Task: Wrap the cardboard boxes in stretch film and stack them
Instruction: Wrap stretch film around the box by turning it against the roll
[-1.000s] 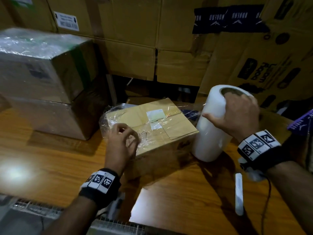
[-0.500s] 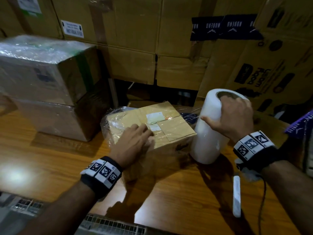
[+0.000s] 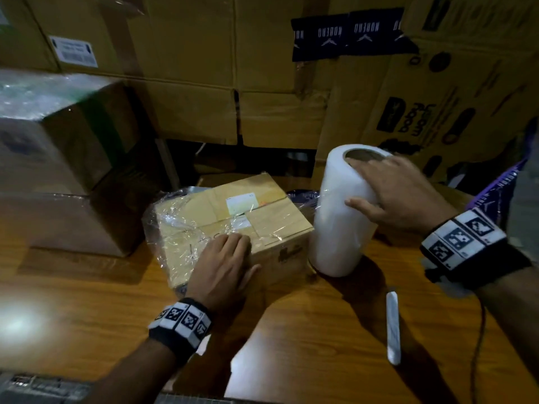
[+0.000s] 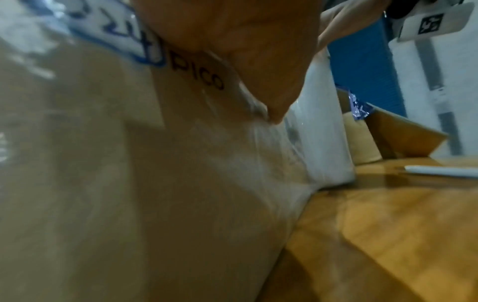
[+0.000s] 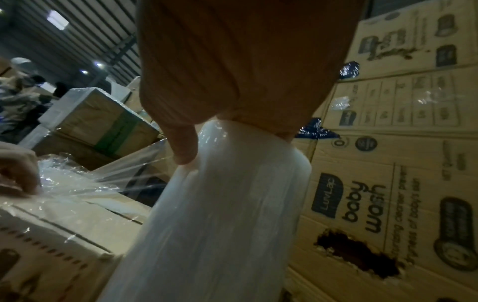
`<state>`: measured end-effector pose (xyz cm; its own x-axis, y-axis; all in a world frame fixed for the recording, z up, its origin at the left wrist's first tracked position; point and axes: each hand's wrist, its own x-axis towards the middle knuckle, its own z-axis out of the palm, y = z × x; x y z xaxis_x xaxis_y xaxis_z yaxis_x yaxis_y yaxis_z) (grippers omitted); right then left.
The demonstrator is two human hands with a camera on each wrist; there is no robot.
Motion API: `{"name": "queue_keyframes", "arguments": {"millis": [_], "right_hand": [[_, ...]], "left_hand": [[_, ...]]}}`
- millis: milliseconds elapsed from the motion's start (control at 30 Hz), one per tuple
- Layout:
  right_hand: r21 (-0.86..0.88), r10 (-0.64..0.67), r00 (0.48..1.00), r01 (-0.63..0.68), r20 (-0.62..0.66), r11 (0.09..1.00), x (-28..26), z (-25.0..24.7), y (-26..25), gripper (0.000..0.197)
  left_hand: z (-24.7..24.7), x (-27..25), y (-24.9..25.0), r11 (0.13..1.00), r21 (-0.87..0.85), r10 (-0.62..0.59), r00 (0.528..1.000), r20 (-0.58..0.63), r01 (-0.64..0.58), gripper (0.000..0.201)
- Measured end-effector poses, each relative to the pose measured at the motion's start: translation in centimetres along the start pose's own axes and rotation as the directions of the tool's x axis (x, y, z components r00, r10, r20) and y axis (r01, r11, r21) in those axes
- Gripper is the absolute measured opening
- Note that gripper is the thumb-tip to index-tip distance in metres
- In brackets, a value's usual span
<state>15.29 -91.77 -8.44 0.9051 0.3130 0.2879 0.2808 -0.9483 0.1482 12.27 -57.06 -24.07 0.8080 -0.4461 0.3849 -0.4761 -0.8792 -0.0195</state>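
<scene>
Clear film [image 5: 103,179] lies pinned under the left hand [image 3: 224,266], flat on the small box [image 3: 262,217] so the loose end cannot slip. The right hand [image 3: 399,196] grips the upright roll [image 3: 341,228] just beside it, keeping tension. 2 wrapped boxes [image 3: 67,158] sit stacked on the wooden table [image 3: 320,345], left.

Wooden table [image 3: 320,345] before stacked printed cartons [image 3: 189,68]
</scene>
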Motion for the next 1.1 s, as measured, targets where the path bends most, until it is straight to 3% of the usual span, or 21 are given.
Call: {"name": "queue_keyframes", "arguments": {"millis": [133, 233, 300, 433, 500, 567, 633, 700, 767, 833, 967, 1100], "right_hand": [[-0.13, 0.117, 0.983, -0.135, -0.143, 0.982, 1.0, 0.2, -1.0, 0.076], [0.02, 0.324, 0.919, -0.328, -0.225, 0.945, 3.0, 1.2, -3.2, 0.074], [0.003, 0.38, 0.903, -0.387, -0.203, 0.922, 3.6, 2.2, -4.4, 0.081], [0.0, 0.334, 0.925, -0.34, -0.181, 0.94, 3.2, 2.7, -4.0, 0.088], [0.011, 0.311, 0.935, -0.314, -0.174, 0.95, 3.1, 2.4, -3.6, 0.086], [0.005, 0.307, 0.937, -0.31, -0.169, 0.951, 3.2, 2.4, -3.6, 0.083], [0.002, 0.317, 0.935, -0.32, -0.16, 0.947, 3.2, 2.5, -3.8, 0.084], [0.006, 0.317, 0.935, -0.32, -0.156, 0.947, 3.1, 2.4, -3.8, 0.088], [0.006, 0.31, 0.94, -0.312, -0.142, 0.95, 3.0, 2.2, -3.9, 0.089], [0.017, 0.296, 0.949, -0.296, -0.113, 0.955, 3.0, 2.0, -3.7, 0.086], [0.125, 0.227, 0.974, -0.223, -0.021, 0.967, 2.5, 0.9, -3.0, 0.077], [0.188, 0.131, 0.987, -0.146, 0.092, 0.971, 2.0, -0.2, -1.9, 0.072]], "left_hand": [[-0.3, -1.2, -2.1, 0.994, 0.031, 0.1, 0.995, 0.017, -0.1, 0.05], [-1.0, -1.8, -3.4, 0.991, 0.024, 0.133, 0.991, 0.025, -0.133, 0.053], [-1.5, -2.2, -4.3, 0.993, 0.003, 0.12, 0.992, 0.039, -0.12, 0.057], [-2.2, -1.3, -3.9, 1.0, -0.023, -0.006, 1.0, 0.002, 0.006, 0.054], [-2.7, 0.3, -2.4, 0.994, 0.004, -0.105, 0.994, -0.035, 0.105, 0.044], [-3.1, 1.8, -1.2, 0.981, -0.081, -0.178, 0.983, -0.031, 0.175, 0.03], [-3.3, 2.6, -0.3, 0.952, -0.255, -0.164, 0.986, 0.031, 0.167, 0.031], [-3.3, 3.1, 0.5, 0.947, -0.298, -0.082, 0.986, 0.144, 0.122, 0.045], [-3.2, 3.6, 1.6, 0.97, -0.208, -0.077, 0.972, 0.223, 0.124, 0.049], [-3.1, 4.0, 3.3, 0.971, -0.112, -0.179, 0.956, 0.233, 0.209, 0.048], [-2.6, 5.5, 8.7, 0.921, 0.158, -0.386, 0.889, 0.245, 0.357, 0.094], [-2.4, 9.5, 11.1, 0.86, 0.38, -0.47, 0.82, 0.327, 0.341, 0.113]]}}
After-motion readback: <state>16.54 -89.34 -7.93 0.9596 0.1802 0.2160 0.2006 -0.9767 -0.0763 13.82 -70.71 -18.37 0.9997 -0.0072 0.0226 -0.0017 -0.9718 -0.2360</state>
